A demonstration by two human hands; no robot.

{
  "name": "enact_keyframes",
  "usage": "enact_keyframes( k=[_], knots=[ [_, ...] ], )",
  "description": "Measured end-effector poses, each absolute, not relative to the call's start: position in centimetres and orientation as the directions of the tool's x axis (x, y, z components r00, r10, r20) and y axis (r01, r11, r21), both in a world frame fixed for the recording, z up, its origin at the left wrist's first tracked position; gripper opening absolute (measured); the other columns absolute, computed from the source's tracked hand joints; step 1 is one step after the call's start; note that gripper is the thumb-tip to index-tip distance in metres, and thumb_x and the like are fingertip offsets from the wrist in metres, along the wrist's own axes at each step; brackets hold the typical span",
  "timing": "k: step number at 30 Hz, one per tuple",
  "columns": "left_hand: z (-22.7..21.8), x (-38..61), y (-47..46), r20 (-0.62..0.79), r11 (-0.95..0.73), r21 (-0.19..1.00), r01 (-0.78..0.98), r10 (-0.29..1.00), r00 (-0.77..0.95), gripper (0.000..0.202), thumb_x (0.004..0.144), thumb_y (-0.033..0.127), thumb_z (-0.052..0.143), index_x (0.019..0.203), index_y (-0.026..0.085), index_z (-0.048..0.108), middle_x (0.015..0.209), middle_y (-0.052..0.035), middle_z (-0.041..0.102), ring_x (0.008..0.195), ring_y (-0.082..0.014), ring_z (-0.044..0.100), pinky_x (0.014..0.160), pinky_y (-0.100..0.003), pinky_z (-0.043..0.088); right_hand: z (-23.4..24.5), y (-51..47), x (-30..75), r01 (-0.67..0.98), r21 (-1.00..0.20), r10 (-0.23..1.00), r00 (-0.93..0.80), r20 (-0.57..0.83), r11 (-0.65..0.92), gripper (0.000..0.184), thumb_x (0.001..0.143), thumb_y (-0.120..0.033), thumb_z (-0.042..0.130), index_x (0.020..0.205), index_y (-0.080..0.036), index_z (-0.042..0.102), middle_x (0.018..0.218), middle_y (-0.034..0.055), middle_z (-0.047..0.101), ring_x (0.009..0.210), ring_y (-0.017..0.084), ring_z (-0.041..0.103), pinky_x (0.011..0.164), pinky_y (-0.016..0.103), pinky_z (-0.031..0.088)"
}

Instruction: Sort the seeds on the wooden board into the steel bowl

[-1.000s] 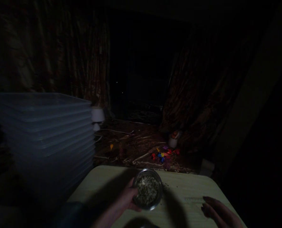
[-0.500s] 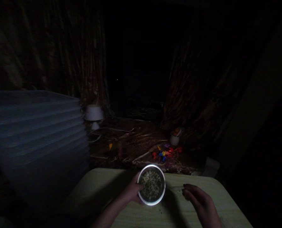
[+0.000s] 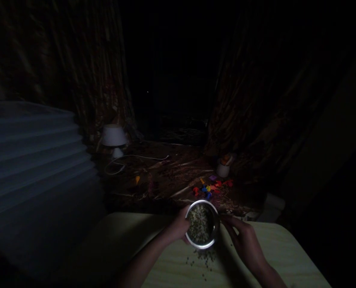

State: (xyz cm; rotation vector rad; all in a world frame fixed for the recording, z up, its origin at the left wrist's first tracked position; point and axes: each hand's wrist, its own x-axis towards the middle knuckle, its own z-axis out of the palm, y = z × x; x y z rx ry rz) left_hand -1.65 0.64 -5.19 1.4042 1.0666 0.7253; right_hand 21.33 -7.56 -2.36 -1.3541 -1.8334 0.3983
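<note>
The room is very dark. A small round metal bowl (image 3: 202, 224) filled with small pale and dark grains is tilted toward me above a light wooden table (image 3: 130, 248). My left hand (image 3: 178, 229) grips the bowl's left rim. My right hand (image 3: 242, 240) is curled against the bowl's right side, fingers touching it. A scatter of dark grains (image 3: 202, 259) lies on the table just below the bowl.
A tall stack of translucent plastic containers (image 3: 36, 168) stands at the left. Beyond the table, the floor holds a white lamp (image 3: 114, 138) with a cord, a white cup (image 3: 223, 168) and small coloured toy pieces (image 3: 209, 189). Dark curtains hang behind.
My right hand moved left from the table to the bowl's right side. The bowl shifted right and tipped toward me, and grains now lie on the table below it.
</note>
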Motion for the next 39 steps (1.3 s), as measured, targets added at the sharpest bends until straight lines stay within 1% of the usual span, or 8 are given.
enact_keyframes(
  k=[4,9,12,18,25,28,31,39],
  knots=[
    [-4.7,-1.3,1.2,-0.185,0.102,0.969,0.227,0.904,0.385,0.063,0.07,0.011,0.043,0.133,0.016,0.043,0.118,-0.0165,0.065,0.07,-0.0289,0.073,0.03,-0.023,0.049,-2.8,-7.3,21.6,0.671,-0.639,0.909,-0.137,0.393,0.377,0.032,0.091,-0.031,0.05,0.112,-0.021,0.071,0.108,0.0124,0.073,0.093,0.027,0.071,0.087,0.037,0.054],
    [-3.9,-1.1,1.7,-0.152,0.052,0.967,0.249,0.902,0.405,0.055,0.075,0.012,0.042,0.129,0.021,0.049,0.108,-0.0108,0.069,0.065,-0.0272,0.073,0.029,-0.022,0.049,-2.5,-7.4,21.0,0.645,-0.675,0.921,-0.13,0.367,0.359,0.032,0.09,-0.03,0.051,0.113,-0.021,0.071,0.107,0.0124,0.074,0.092,0.027,0.071,0.082,0.037,0.055],
    [-3.8,-1.0,2.1,-0.134,0.022,0.966,0.259,0.895,0.426,0.054,0.077,0.012,0.042,0.129,0.022,0.049,0.11,-0.0116,0.069,0.07,-0.0291,0.073,0.029,-0.022,0.049,-2.2,-7.5,20.7,0.637,-0.691,0.929,-0.122,0.349,0.343,0.032,0.09,-0.032,0.052,0.112,-0.02,0.072,0.108,0.0136,0.073,0.091,0.027,0.071,0.079,0.036,0.056],
    [-5.0,-1.0,3.2,-0.126,0.003,0.959,0.284,0.901,0.416,0.061,0.077,0.009,0.039,0.136,0.023,0.042,0.124,-0.0164,0.06,0.071,-0.0284,0.073,0.031,-0.025,0.052,-2.8,-7.4,20.6,0.606,-0.716,0.931,-0.127,0.342,0.346,0.034,0.09,-0.035,0.052,0.114,-0.019,0.07,0.11,0.0136,0.073,0.096,0.028,0.07,0.086,0.038,0.054],
    [-5.1,-1.2,2.9,-0.157,0.028,0.956,0.293,0.891,0.427,0.06,0.077,0.008,0.039,0.136,0.02,0.04,0.122,-0.018,0.06,0.075,-0.0298,0.073,0.034,-0.024,0.052,-3.5,-7.6,20.5,0.588,-0.741,0.939,-0.11,0.325,0.325,0.036,0.092,-0.04,0.049,0.111,-0.02,0.072,0.11,0.0122,0.073,0.098,0.027,0.069,0.087,0.036,0.054],
    [-5.0,-1.2,2.8,-0.14,0.01,0.957,0.29,0.891,0.432,0.054,0.078,0.011,0.041,0.131,0.019,0.045,0.119,-0.0166,0.063,0.074,-0.0294,0.072,0.035,-0.025,0.052,-3.3,-7.9,20.3,0.578,-0.756,0.947,-0.104,0.304,0.306,0.035,0.092,-0.041,0.049,0.111,-0.021,0.072,0.109,0.0108,0.073,0.096,0.027,0.07,0.084,0.034,0.054],
    [-4.8,-1.2,2.8,-0.124,-0.009,0.955,0.295,0.895,0.428,0.056,0.076,0.008,0.039,0.131,0.018,0.047,0.119,-0.0154,0.064,0.073,-0.0271,0.072,0.037,-0.027,0.054,-3.2,-8.2,20.1,0.564,-0.772,0.952,-0.098,0.29,0.293,0.035,0.092,-0.041,0.049,0.109,-0.021,0.072,0.106,0.0094,0.074,0.094,0.026,0.07,0.083,0.033,0.054],
    [-4.3,-1.1,2.3,-0.149,-0.006,0.941,0.339,0.891,0.429,0.053,0.08,0.011,0.04,0.132,0.021,0.046,0.118,-0.0134,0.065,0.074,-0.0279,0.073,0.035,-0.022,0.05,-3.3,-8.8,20.0,0.543,-0.796,0.96,-0.083,0.267,0.268,0.039,0.092,-0.045,0.048,0.106,-0.019,0.073,0.104,0.0099,0.075,0.091,0.025,0.07,0.083,0.031,0.054]
  ],
)
